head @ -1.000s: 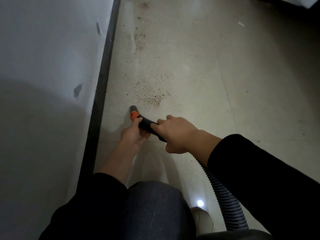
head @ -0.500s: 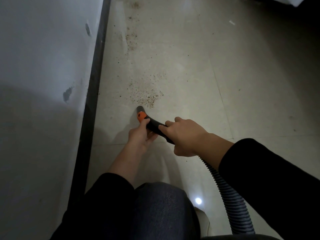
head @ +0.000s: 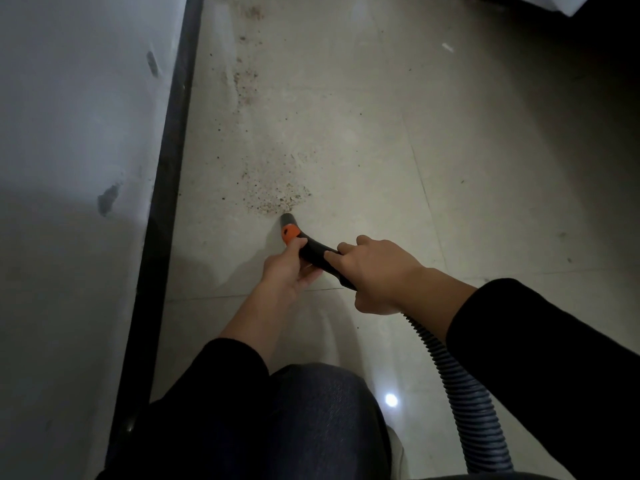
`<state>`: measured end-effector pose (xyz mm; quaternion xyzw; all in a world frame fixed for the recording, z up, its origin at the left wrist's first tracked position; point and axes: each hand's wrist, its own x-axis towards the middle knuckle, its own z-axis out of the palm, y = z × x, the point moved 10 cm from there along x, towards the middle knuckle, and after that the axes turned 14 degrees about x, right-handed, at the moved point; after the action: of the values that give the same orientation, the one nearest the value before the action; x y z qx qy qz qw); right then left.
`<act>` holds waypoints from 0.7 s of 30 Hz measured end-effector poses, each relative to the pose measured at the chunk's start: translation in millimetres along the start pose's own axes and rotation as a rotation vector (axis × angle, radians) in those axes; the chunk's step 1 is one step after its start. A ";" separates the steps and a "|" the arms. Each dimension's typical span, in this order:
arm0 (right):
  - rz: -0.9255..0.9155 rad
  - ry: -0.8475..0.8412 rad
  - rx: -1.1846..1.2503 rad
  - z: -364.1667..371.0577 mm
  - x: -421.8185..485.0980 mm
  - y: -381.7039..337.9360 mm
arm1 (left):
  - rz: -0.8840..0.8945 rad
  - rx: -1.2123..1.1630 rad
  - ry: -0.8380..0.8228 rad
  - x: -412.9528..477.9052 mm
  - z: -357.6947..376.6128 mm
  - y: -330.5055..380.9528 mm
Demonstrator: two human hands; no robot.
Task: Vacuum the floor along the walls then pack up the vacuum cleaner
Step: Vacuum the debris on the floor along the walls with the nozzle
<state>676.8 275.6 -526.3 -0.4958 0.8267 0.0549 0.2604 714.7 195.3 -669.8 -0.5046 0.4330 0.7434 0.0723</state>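
Vacuum nozzle (head: 289, 224) is held tip-down at the near edge of the dirt patch (head: 273, 192), gripped just behind its orange collar (head: 290, 234) by the curled left hand (head: 285, 273) and, farther from the patch, by the right hand (head: 375, 273) wrapped round its black handle (head: 316, 252).

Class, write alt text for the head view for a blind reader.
Left hand and right hand grip a black nozzle, its tip at a patch of crumbs on the pale floor. A ribbed hose trails back right; a white wall with black skirting runs along the left.
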 end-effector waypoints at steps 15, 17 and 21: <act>-0.003 0.032 0.036 -11.7 13.0 33.4 | -0.001 0.035 0.007 12.2 27.9 27.1; 0.005 0.040 0.048 -13.1 13.2 41.7 | -0.004 0.042 -0.001 13.6 35.4 29.7; 0.008 0.050 0.075 -13.8 10.2 58.0 | -0.010 0.065 -0.007 15.8 50.8 33.1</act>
<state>618.6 291.8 -529.1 -0.4836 0.8363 0.0128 0.2579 654.1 206.1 -657.9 -0.5017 0.4541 0.7302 0.0937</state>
